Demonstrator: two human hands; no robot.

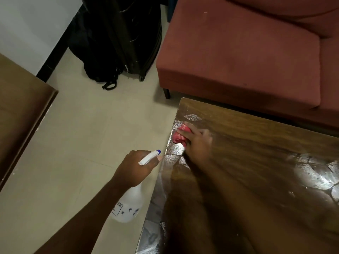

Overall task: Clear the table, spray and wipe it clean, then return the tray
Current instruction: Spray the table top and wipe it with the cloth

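Note:
A dark wooden table (pixel 256 162) with shiny wet patches fills the lower right. My right hand (pixel 199 142), blurred, presses a pink cloth (pixel 180 134) onto the tabletop near its far left corner. My left hand (pixel 135 169) grips the neck of a white spray bottle (pixel 128 204) with a blue-tipped nozzle, held over the floor just left of the table's edge. No tray is in view.
A red sofa (pixel 238 52) stands close behind the table. A black suitcase (pixel 132 33) and a black backpack (pixel 91 52) lean by the wall at the back. A brown wooden surface (pixel 22 110) lies at the left. Pale tiled floor (pixel 82 134) lies between them.

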